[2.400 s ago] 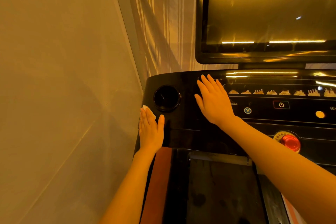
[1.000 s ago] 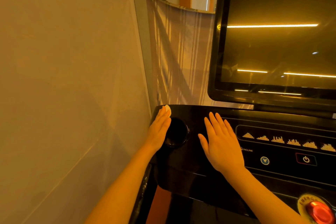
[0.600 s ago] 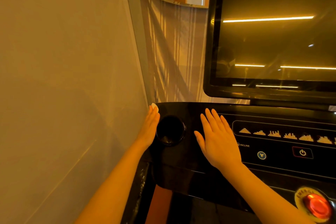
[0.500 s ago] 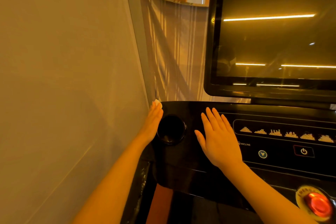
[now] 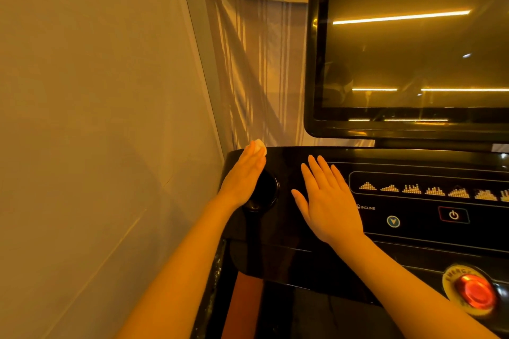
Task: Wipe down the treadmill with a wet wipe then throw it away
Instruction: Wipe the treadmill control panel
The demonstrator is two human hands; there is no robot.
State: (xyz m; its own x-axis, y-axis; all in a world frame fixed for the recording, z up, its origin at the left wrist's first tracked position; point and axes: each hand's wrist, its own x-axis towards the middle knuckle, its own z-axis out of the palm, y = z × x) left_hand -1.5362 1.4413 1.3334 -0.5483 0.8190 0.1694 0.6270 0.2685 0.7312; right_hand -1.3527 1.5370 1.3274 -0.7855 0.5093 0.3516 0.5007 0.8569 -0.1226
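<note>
The treadmill's glossy black console [image 5: 286,228] fills the lower right of the head view. My left hand [image 5: 243,177] lies flat with straight fingers at the console's far left corner, pressing a small white wet wipe [image 5: 259,147] that peeks out past the fingertips. The palm partly covers the round cup holder [image 5: 265,195]. My right hand [image 5: 327,201] rests flat and spread on the console, just left of the button panel [image 5: 429,201], holding nothing.
A large dark screen [image 5: 407,47] stands above the console. A red emergency button [image 5: 475,293] sits at the lower right. A plain wall [image 5: 96,118] runs close along the left, with a striped curtain [image 5: 253,77] behind the console. The belt deck [image 5: 316,316] lies below.
My left hand slid the wipe forward along the console's left edge to the far corner, then drifted slightly right over the cup holder. My right hand has stayed put.
</note>
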